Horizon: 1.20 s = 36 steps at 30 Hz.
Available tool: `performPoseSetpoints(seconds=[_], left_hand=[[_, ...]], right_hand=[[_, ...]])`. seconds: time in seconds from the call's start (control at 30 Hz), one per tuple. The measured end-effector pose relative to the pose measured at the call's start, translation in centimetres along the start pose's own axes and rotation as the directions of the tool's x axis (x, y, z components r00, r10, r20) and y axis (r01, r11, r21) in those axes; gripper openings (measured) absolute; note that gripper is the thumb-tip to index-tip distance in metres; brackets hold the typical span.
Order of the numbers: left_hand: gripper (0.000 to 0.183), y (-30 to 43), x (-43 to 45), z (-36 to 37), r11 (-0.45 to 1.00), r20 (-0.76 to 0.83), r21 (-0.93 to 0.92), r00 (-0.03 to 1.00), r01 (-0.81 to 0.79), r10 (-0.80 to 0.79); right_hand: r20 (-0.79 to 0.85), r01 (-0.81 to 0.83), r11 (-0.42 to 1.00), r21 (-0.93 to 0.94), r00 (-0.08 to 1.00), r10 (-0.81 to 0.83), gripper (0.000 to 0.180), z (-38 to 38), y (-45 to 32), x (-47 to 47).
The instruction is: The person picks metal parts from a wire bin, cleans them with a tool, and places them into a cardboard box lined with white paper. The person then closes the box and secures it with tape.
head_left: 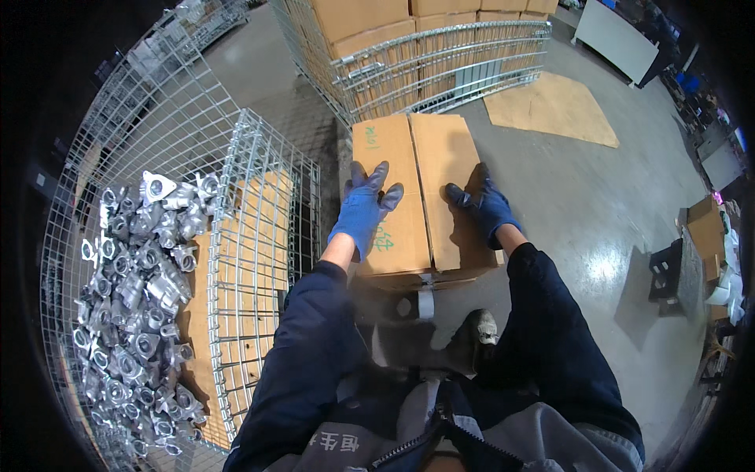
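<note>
A cardboard box with its top flaps folded together stands in front of me, green handwriting on its left flap. My left hand, in a blue glove with dark coated fingers, lies on the left flap, fingers spread. My right hand, gloved alike, rests at the right flap and edge, thumb on top and fingers towards the side. A roll of tape shows below the box's near edge. Whether the right fingers press on the box's side is hard to tell.
On my left stands a wire mesh cage with many metal castings on cardboard. Another wire cage full of cardboard boxes stands just beyond the box. A flat cardboard sheet lies on the floor. A black crate is at the right.
</note>
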<state>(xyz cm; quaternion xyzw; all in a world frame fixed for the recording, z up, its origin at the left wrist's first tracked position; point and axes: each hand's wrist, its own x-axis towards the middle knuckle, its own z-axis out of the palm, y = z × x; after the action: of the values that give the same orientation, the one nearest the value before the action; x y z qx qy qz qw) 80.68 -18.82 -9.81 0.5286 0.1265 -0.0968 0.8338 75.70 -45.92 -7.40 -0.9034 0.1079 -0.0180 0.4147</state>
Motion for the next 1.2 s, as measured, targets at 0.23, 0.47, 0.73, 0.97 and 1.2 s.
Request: performPoseSetpoints(seconds=[0.23, 0.47, 0.73, 0.97, 1.2], left_hand=[[0.062, -1.8, 0.4, -2.5, 0.054, 0.410, 0.882, 0.819, -0.468, 0.400], [0.048, -2.4, -7.6, -2.2, 0.627, 0.186, 0.573, 0.829, -0.527, 0.527], [0.039, -8.1, -13.0, -8.9, 0.706, -0.185, 0.695, 0.916, -0.133, 0.355], [0.044, -27.1, -14.1, -14.6, 0.871, -0.308, -0.074, 0.819, 0.486, -0.483], [0.037, -34.7, -18.7, -20.7, 0.574, 0.078, 0.693, 0.746, 0.437, -0.661]], right_hand=[[-0.028, 0.009, 0.969, -0.247, 0.999, -0.016, 0.109, 0.8, 0.2, 0.6], [0.026, 0.011, 0.956, 0.295, 0.999, -0.019, 0.073, 0.1, 2.7, -3.7], [-0.126, 0.226, 0.962, 0.151, 0.970, -0.208, 0.029, -11.8, 5.3, -10.8], [-0.674, -0.010, 0.997, 0.075, 0.737, 0.058, 0.026, -20.6, 27.0, -27.5], [-0.295, -0.912, 0.336, -0.237, 0.397, 0.869, 0.031, -3.5, 46.3, -48.2]])
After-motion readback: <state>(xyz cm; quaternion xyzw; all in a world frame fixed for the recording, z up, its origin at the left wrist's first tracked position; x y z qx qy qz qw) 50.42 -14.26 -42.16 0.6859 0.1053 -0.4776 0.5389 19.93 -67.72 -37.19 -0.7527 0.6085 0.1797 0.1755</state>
